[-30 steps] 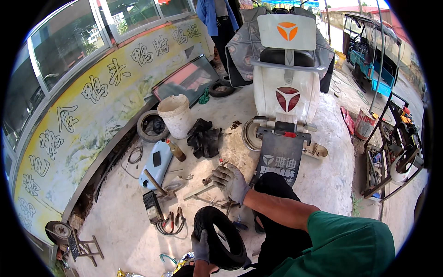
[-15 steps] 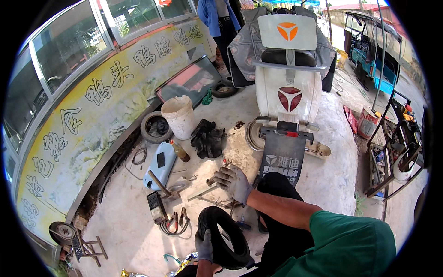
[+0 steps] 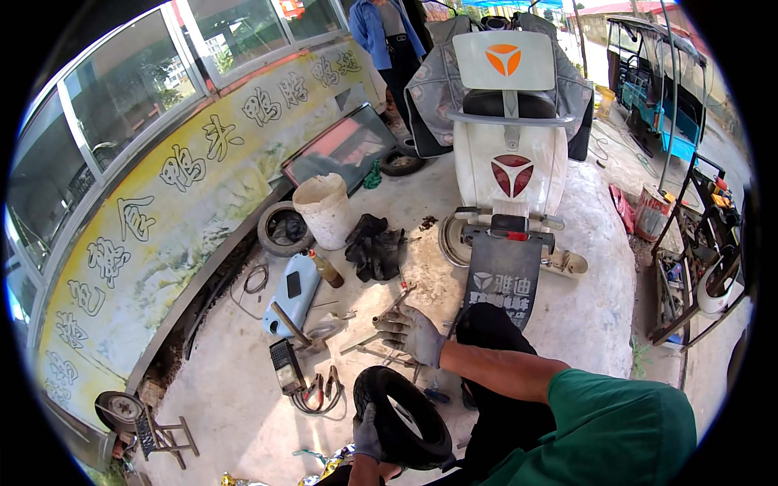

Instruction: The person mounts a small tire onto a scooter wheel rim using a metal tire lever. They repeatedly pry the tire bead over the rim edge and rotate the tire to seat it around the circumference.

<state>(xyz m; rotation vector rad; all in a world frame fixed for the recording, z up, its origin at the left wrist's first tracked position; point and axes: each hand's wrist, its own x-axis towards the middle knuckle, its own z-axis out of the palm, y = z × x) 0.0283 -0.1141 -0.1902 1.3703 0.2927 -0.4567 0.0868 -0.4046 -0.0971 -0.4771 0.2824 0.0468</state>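
Note:
My left hand (image 3: 368, 434), in a grey glove, grips the left side of a small black tyre (image 3: 425, 437) standing tilted at the near edge of view. My right hand (image 3: 415, 335), also gloved, reaches over the loose tools, its fingers stretched out and apart. Just beyond those fingers lies a metal wrench (image 3: 397, 303); whether they touch it I cannot tell. Metal rods lie under and beside this hand. A screwdriver (image 3: 436, 395) with a dark blue handle rests right of the tyre.
A white scooter (image 3: 509, 174) with a black mudflap (image 3: 502, 271) stands ahead. To the left are a white bucket (image 3: 324, 212), another tyre (image 3: 284, 229), a light-blue panel (image 3: 292, 292), a bottle (image 3: 327, 269) and clamp cables (image 3: 320, 394). A tool rack (image 3: 689, 267) stands right; a person (image 3: 389, 49) stands behind.
The view has shifted slightly. My right hand has come a little nearer to me, and the wrench beyond it shows more fully. My left hand keeps its hold on the tyre.

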